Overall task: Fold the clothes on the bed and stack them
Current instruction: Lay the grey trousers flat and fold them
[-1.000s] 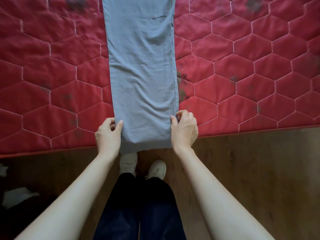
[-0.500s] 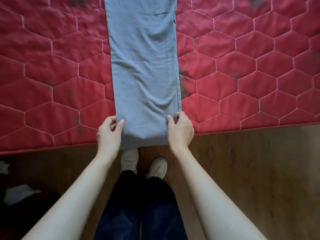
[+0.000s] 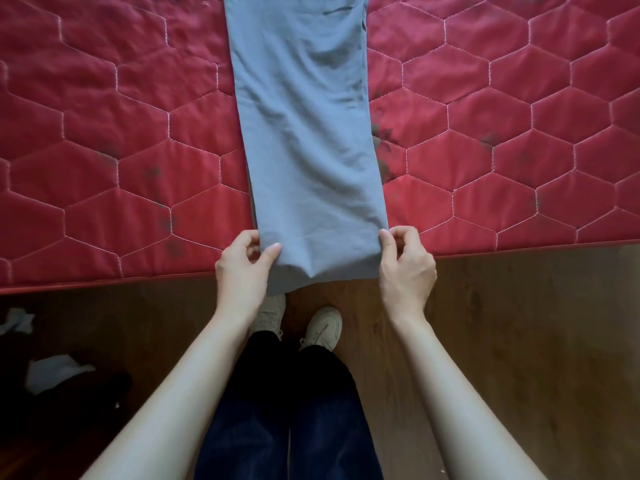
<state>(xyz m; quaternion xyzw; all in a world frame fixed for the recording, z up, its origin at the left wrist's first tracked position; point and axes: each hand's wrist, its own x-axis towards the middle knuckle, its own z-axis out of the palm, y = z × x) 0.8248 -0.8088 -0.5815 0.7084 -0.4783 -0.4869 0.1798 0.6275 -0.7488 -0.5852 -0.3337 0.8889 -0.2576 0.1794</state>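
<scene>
One grey-blue garment (image 3: 304, 133) is lying lengthwise down the middle of one red quilted mattress (image 3: 104, 133), folded into a long narrow strip; its far end is running out of the top of the view, its near end is hanging just over the mattress edge above the floor. Two hands are working it. The left hand (image 3: 242, 268) is pinching the near left corner, thumb on top of the cloth, fingers curled under the edge. The right hand (image 3: 407, 268) is pinching the near right corner between thumb and curled fingertips. Both hands are sitting right at the mattress edge, with the cloth between them lying fairly flat, showing a few soft wrinkles.

Mattress stitching is forming hexagons; several dark smudges are showing on it, a cluster just right of the garment. One wooden floor (image 3: 519, 341) is filling the lower part. Two white shoes are showing below the cloth: left shoe (image 3: 268, 315) partly hidden under the hanging hem, right shoe (image 3: 323, 327) in plain view. One pair of dark trousers (image 3: 287, 410) is covering the legs. Two pale scraps (image 3: 55, 372) are lying on the floor at far left, beside a dark heap I cannot make out.
</scene>
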